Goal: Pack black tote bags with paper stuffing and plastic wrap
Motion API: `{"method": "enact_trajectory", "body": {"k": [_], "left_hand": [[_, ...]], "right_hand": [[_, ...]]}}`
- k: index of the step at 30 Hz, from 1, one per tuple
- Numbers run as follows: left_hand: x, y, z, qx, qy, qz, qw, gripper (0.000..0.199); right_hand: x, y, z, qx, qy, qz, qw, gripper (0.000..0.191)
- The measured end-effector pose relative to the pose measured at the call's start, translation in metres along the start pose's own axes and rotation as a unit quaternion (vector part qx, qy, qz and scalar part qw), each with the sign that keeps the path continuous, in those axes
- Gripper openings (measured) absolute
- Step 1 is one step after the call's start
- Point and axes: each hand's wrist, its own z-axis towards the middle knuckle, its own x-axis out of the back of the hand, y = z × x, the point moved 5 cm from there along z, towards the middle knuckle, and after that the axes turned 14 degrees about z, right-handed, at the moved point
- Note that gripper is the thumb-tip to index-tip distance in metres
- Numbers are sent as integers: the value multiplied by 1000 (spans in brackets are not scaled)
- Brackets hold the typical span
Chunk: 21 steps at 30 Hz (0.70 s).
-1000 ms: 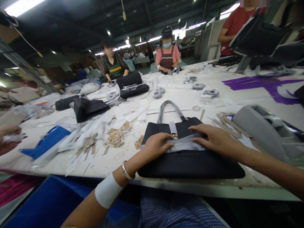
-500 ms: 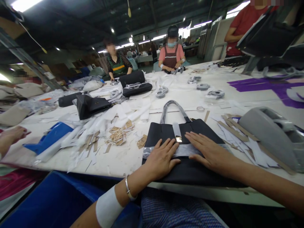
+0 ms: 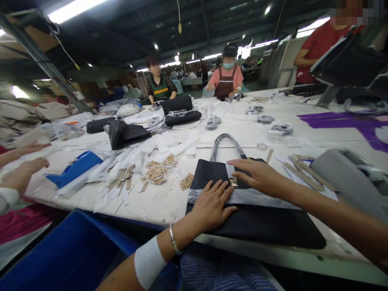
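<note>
A black handbag [image 3: 257,226] lies flat on the table before me, its wrapped handle [image 3: 228,139] pointing away. Clear plastic film [image 3: 269,198] crosses its front below a gold clasp [image 3: 233,182]. My left hand [image 3: 212,205] rests on the bag's left side, fingers spread over the film and the black front. Stretched out above the clasp, my right hand [image 3: 263,178] covers part of a white strip [image 3: 230,169]; its index finger and thumb are apart. Whether its fingertips touch the strip is hard to tell.
Brown tags with cords [image 3: 157,171] and paper strips lie left of the bag. A blue tape dispenser [image 3: 74,167] stands farther left, a grey dispenser [image 3: 348,173] at right. A blue bin [image 3: 75,250] sits below the table edge. Another person's hands [image 3: 30,169] reach in from the left.
My right hand has lifted from the film and moved up and left over the clasp and white strip. My left hand stays on the bag. The view has shifted slightly.
</note>
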Motion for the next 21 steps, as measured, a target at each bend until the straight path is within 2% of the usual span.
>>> {"method": "enact_trajectory", "body": {"k": [2, 4, 6, 8, 10, 11, 13, 15, 18, 21], "left_hand": [[1, 0, 0, 1, -3, -7, 1000, 61], [2, 0, 0, 2, -8, -16, 1000, 61], [2, -1, 0, 5, -11, -20, 1000, 61], [2, -1, 1, 4, -16, -20, 1000, 62], [2, -1, 2, 1, -21, -20, 1000, 62], [1, -1, 2, -1, -24, -20, 1000, 62], [1, -1, 3, -1, -33, -22, 999, 62], [2, -2, 3, 0, -46, -34, 998, 62], [9, -6, 6, -10, -76, -79, 994, 64], [22, -22, 21, -9, -103, -157, 982, 56]], "right_hand": [[19, -16, 32, 22, 66, 37, 997, 39], [25, -16, 62, 20, 124, 122, 985, 37], [16, 2, 84, 4, 172, 248, 953, 39], [-4, 36, 95, -36, 217, 368, 903, 41], [-28, 78, 94, -136, 266, 430, 852, 36], [-39, 95, 91, -189, 274, 440, 834, 31], [-51, 118, 85, -243, 278, 453, 811, 24], [-50, 127, 82, -247, 286, 486, 788, 20], [-40, 129, 80, -266, 318, 539, 733, 20], [-35, 128, 81, -271, 325, 562, 710, 23]]}}
